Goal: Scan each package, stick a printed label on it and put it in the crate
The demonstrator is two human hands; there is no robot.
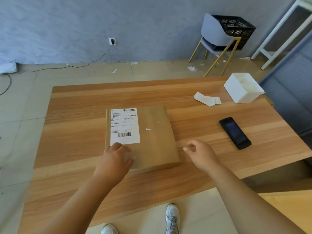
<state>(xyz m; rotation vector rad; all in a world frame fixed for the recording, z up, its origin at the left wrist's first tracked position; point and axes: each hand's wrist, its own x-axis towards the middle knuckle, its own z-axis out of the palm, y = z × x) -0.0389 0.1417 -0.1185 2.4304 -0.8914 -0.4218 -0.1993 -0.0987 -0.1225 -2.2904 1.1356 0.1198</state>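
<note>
Left hand [116,156] flat, fingers relaxed, on cardboard package [155,137], centre of wooden table [76,132]; fingertips [118,145] at bottom edge of shipping label [125,127]. Right hand [199,152] hovers just beside package, loosely curled, empty. Handheld scanner [235,133] lies to right; black crate [236,29] on chair [214,32].

Brown package [152,132], white barcoded label [125,126]

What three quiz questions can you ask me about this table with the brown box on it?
1. True or false: the left hand rests on the package.
2. Where does the crate sit? A on the floor; B on the chair; C on a shelf.
3. Fill the gap: the scanner lies to the ___ of the package.

Key: 1 true; 2 B; 3 right.
</note>
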